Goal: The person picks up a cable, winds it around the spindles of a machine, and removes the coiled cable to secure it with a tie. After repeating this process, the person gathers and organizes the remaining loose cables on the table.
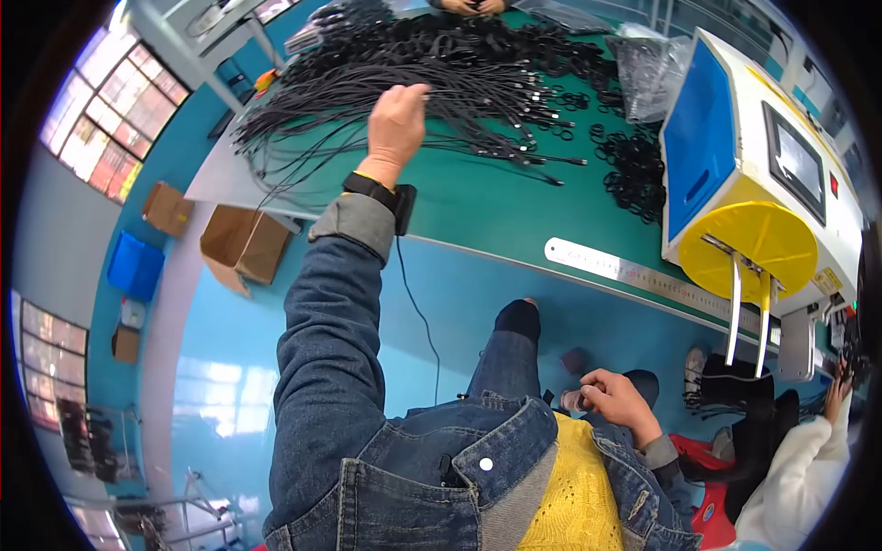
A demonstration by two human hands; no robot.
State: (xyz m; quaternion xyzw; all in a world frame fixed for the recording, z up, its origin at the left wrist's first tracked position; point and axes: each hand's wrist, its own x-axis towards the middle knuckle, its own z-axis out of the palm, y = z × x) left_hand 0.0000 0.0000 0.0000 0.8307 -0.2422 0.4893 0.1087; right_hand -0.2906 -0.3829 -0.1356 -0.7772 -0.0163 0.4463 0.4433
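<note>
My left hand (397, 127) reaches over a large spread of black cables (349, 99) with metal plug ends on a green-topped table. Its fingers are closed right at the cables; whether one is pinched in them is hidden. A dark strap with a small black box (404, 209) sits on that wrist, and a thin black wire hangs from the box. My right hand (620, 400) is held low over my lap, below the table edge, thumb and fingers drawn together. What those fingers hold, if anything, I cannot make out.
A white, blue and yellow machine (700, 138) with two prongs stands at the table's right end. Near it lie a steel ruler (634, 274), black cable loops (634, 174) and clear plastic bags (648, 78). Cardboard boxes (243, 246) stand left. People sit across and at right.
</note>
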